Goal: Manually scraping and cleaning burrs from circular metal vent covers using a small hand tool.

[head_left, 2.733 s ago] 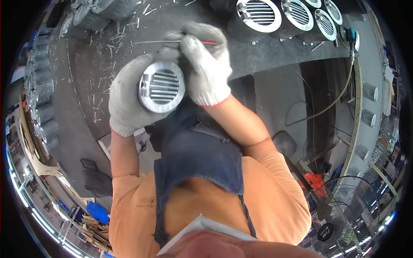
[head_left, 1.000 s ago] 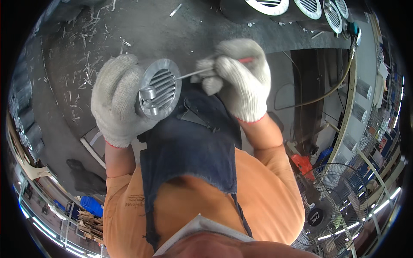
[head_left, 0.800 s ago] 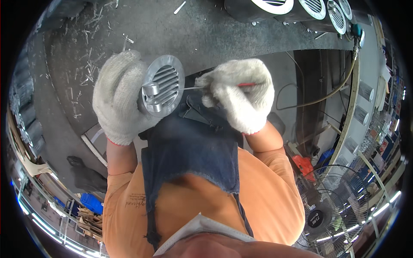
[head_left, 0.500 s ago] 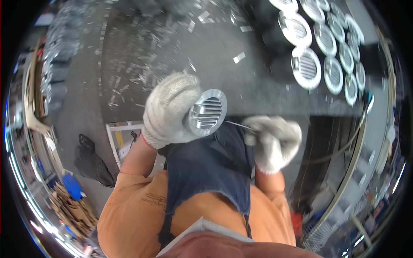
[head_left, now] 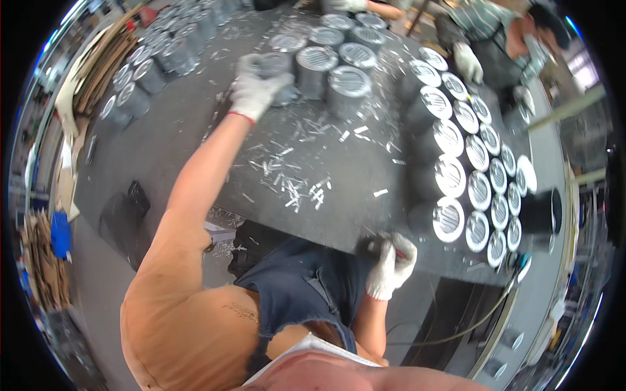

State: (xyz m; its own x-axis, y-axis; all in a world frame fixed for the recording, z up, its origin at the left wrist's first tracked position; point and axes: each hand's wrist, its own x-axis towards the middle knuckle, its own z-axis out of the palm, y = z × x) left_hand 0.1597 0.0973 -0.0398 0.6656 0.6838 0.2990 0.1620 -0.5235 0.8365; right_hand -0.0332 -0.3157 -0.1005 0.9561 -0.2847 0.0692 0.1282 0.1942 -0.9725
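Observation:
My left hand [head_left: 253, 91], in a white knit glove, reaches out to the far left group of grey cylinders with round, slatted metal caps. Its fingers wrap round one vent cylinder [head_left: 274, 64] at the near left of that group. My right hand [head_left: 391, 264], also gloved, is closed near the table's front edge by my apron. A bit of a thin hand tool with a reddish part [head_left: 400, 254] shows between its fingers; most of it is hidden. The slatted cap [head_left: 349, 82] of another cylinder faces up, to the right of my left hand.
Thin metal scraps [head_left: 293, 189] lie scattered over the dark table [head_left: 241, 166]. Rows of capped cylinders [head_left: 450, 176] stand at the right, more [head_left: 149, 75] at the far left. A co-worker's gloved hand [head_left: 468, 63] is at the far right, another person's [head_left: 349, 5] at the back.
My left hand has moved from in front of my body to the far group of cylinders. My right hand has dropped lower and slightly left; the tool's thin shaft no longer shows clearly.

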